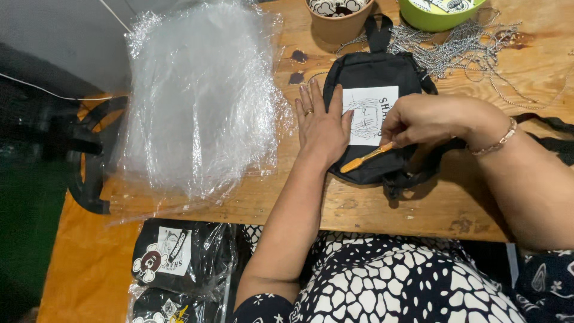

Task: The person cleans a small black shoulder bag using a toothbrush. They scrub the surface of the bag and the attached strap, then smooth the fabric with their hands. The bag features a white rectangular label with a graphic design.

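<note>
A small black bag lies on the wooden table, with a white printed sticker on its front. My left hand lies flat, fingers spread, pressing the bag's left edge beside the sticker. My right hand rests over the sticker's right side and grips an orange flat stick that points down-left across the bag. The bag's black strap trails off below my right wrist.
A pile of clear plastic bags covers the table's left half. A tan cup, a green bowl and a heap of metal chains sit at the back. Packed black bags lie below the front edge.
</note>
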